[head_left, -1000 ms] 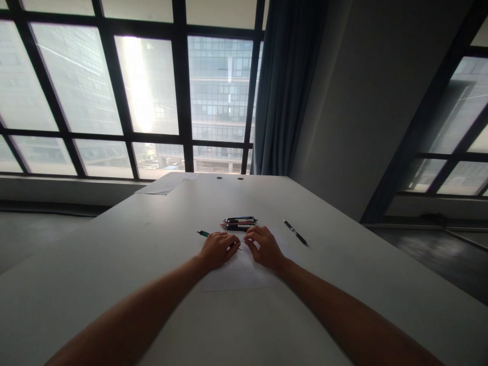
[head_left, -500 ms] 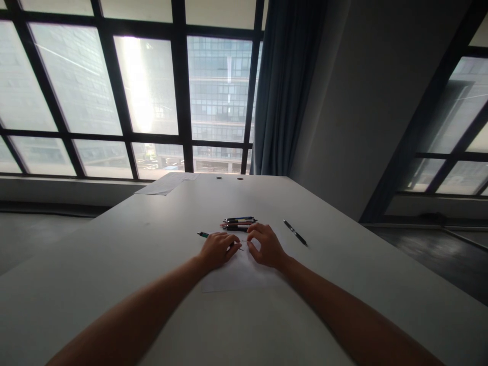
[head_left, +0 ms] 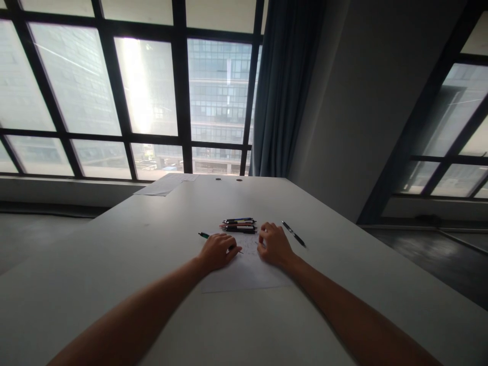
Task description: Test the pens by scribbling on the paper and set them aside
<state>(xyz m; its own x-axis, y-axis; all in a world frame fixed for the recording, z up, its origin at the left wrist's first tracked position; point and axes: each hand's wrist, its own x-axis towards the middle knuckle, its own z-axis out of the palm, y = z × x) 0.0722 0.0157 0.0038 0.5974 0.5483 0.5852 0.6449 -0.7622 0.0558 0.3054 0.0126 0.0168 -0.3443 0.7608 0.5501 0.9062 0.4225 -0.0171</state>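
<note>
White smooth tabletop (head_left: pixel 168 320), white paper sheet (head_left: pixel 244 279) laid on it. Slim green-and-black pen (head_left: pixel 203 235) is gripped, tip over sheet, in left hand's (head_left: pixel 218 250) curled fingers; right hand (head_left: pixel 275 245) part-curled, any hold can't be told. Dark slim pens (head_left: pixel 239 230) lined up beyond.

Left hand (head_left: pixel 216 250): bare, slender fingers, rounded knuckles; nails too small to make out
Right hand (head_left: pixel 275 245): bare as well, similar build, narrow wrist
Left forearm (head_left: pixel 152 310): bare as far as it shows, long, smoothly tapering
Right forearm (head_left: pixel 345 323): likewise bare, tapering evenly toward the wrist
</note>
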